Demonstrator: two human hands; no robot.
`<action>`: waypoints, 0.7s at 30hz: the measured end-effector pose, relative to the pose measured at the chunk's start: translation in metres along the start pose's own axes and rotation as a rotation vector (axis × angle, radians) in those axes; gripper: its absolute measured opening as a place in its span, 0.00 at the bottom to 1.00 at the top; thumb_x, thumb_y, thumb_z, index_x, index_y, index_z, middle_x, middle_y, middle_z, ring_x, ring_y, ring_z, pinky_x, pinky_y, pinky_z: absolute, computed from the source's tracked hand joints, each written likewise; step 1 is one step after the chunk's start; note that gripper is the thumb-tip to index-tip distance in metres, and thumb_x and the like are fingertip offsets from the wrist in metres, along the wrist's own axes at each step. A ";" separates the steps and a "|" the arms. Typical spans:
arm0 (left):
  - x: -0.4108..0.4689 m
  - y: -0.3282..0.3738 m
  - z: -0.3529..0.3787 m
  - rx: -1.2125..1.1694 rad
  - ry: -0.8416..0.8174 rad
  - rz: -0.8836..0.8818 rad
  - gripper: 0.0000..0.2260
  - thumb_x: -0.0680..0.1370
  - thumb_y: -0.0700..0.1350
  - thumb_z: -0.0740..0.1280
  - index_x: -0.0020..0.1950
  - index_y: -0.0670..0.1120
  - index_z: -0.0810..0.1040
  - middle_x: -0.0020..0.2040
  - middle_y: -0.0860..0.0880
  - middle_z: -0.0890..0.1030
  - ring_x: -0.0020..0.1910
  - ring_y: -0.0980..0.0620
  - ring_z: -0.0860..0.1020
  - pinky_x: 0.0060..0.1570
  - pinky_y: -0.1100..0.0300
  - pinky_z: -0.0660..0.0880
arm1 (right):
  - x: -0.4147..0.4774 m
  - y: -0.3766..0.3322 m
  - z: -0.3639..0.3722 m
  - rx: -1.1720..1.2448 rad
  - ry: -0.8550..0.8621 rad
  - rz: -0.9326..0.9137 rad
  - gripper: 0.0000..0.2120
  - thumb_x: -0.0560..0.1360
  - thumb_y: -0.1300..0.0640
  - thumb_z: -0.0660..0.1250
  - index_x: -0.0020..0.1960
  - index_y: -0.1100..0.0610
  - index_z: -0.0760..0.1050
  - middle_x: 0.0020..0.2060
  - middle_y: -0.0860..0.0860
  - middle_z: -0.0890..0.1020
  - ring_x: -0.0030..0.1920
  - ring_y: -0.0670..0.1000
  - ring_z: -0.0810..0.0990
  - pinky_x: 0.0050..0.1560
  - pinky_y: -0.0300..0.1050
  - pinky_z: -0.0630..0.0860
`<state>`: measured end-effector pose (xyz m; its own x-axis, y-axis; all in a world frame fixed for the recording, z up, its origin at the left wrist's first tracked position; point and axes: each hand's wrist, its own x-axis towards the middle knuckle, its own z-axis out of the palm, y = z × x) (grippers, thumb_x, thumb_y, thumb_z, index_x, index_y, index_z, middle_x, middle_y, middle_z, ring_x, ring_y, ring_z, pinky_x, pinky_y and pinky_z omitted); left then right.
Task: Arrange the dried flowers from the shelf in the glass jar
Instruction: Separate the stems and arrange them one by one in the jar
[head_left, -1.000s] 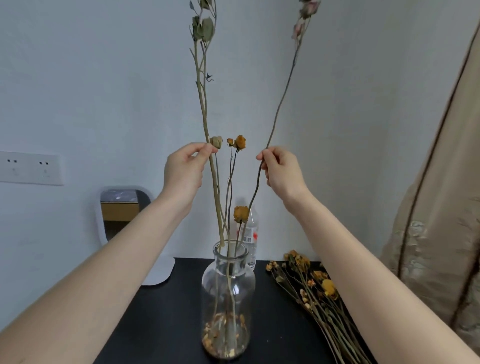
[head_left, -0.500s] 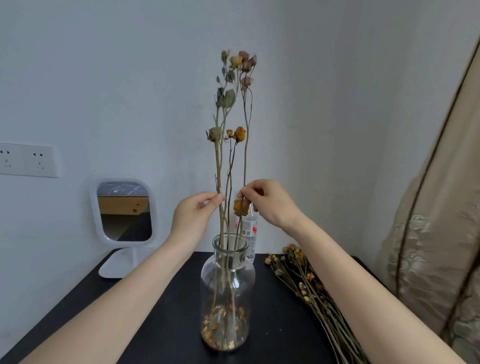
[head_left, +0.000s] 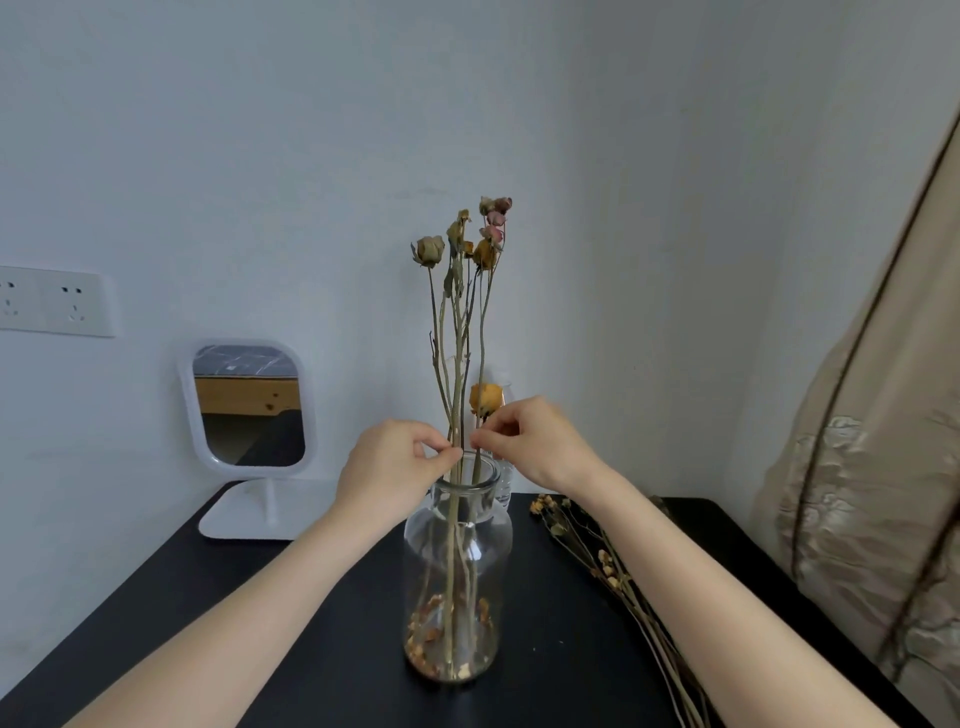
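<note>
A clear glass jar (head_left: 457, 571) stands on the black table (head_left: 260, 623) with dried petals at its bottom. Several long dried flower stems (head_left: 457, 332) rise out of its neck, topped by faded green, yellow and pink buds. My left hand (head_left: 395, 467) pinches one stem just above the jar's rim. My right hand (head_left: 535, 441) pinches another stem beside it, just under a short yellow rose (head_left: 485, 397). The lower stems reach down inside the jar.
A bundle of dried yellow flowers (head_left: 608, 566) lies on the table right of the jar. A small white standing mirror (head_left: 249, 410) is at the back left. A plastic bottle (head_left: 503, 478) stands behind the jar. A beige curtain (head_left: 883, 467) hangs at the right.
Both hands have slid down the stems to the jar's rim, and the two long stems have sunk deeper into the jar. The flower heads now stand lower and closer together.
</note>
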<state>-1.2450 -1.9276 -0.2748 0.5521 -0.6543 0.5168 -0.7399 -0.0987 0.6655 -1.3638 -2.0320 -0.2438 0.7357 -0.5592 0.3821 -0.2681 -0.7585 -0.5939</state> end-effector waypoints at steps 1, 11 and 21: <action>-0.002 0.000 0.000 0.013 0.005 0.004 0.05 0.72 0.50 0.70 0.42 0.50 0.84 0.24 0.56 0.70 0.27 0.57 0.71 0.31 0.64 0.66 | -0.001 0.001 0.001 -0.014 -0.012 -0.001 0.11 0.75 0.53 0.67 0.45 0.60 0.83 0.31 0.46 0.77 0.30 0.42 0.71 0.33 0.32 0.66; -0.058 0.013 0.015 -0.158 0.091 0.091 0.07 0.73 0.53 0.66 0.38 0.53 0.73 0.24 0.51 0.71 0.24 0.57 0.69 0.29 0.67 0.65 | -0.024 0.017 -0.014 0.148 0.111 0.061 0.09 0.72 0.51 0.70 0.43 0.57 0.79 0.27 0.45 0.74 0.23 0.37 0.71 0.26 0.26 0.65; -0.115 0.024 0.145 -0.164 -0.486 -0.100 0.10 0.74 0.54 0.66 0.33 0.55 0.73 0.21 0.56 0.70 0.25 0.59 0.68 0.36 0.64 0.70 | -0.114 0.142 -0.049 0.019 0.173 0.525 0.03 0.75 0.54 0.67 0.44 0.51 0.78 0.28 0.46 0.79 0.25 0.37 0.75 0.30 0.31 0.66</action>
<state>-1.3822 -1.9637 -0.3967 0.3457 -0.9241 0.1627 -0.6016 -0.0852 0.7942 -1.5159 -2.0921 -0.3373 0.3925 -0.9088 0.1412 -0.5592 -0.3577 -0.7479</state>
